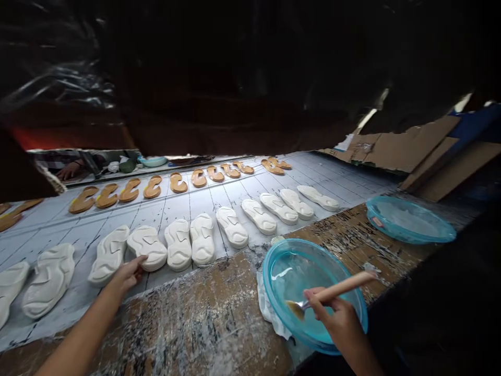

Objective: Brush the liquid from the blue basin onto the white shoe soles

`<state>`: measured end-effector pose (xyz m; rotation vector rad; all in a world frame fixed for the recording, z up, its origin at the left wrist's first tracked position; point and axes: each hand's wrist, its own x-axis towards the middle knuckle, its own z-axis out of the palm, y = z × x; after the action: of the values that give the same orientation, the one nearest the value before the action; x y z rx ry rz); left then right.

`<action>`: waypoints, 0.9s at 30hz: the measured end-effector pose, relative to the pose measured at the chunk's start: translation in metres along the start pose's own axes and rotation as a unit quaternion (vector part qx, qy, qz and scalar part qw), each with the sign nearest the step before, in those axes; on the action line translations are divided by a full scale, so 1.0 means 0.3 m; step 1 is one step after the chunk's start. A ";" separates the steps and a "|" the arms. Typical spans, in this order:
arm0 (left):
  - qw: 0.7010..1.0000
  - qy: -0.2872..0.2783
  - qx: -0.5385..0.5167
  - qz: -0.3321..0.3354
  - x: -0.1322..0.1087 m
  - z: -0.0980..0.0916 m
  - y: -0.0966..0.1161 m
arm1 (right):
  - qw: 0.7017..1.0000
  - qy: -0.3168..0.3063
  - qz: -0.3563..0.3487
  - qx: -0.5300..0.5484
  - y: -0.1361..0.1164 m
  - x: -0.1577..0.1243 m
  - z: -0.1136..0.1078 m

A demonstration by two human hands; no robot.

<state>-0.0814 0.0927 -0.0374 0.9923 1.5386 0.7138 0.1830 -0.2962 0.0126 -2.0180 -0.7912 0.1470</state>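
**Near strip of the worktop (207, 318):** spattered wood between the left hand (127, 275) and the teal bowl (266, 274); passable for the hands.

**Obstacles:** row of white shoe soles (202, 239) along the gridded board's near edge, one touching the left hand; teal bowl, with the right hand (338, 318) over it gripping a brush (344, 286); second teal bowl (407, 237) farther right on the worktop.

**Further passage:** gridded board (188, 201) lane between the white soles and the tan soles (179, 183).
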 end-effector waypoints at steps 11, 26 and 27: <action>0.962 -0.138 -0.228 0.064 -0.387 0.021 0.072 | 0.987 -0.084 0.115 0.076 0.011 0.035 0.042; 0.792 -0.491 -0.230 -0.279 -0.857 0.174 -0.060 | 0.978 -0.062 0.010 0.198 -0.181 -0.026 -0.002; 0.790 -0.498 -0.224 -0.279 -0.862 0.164 -0.057 | 0.975 -0.060 -0.054 0.209 -0.217 -0.036 0.002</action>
<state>-0.0288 -0.1472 0.0594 0.3589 0.5875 0.0430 0.1433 -0.2788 0.0626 -1.5761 -0.8619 0.3458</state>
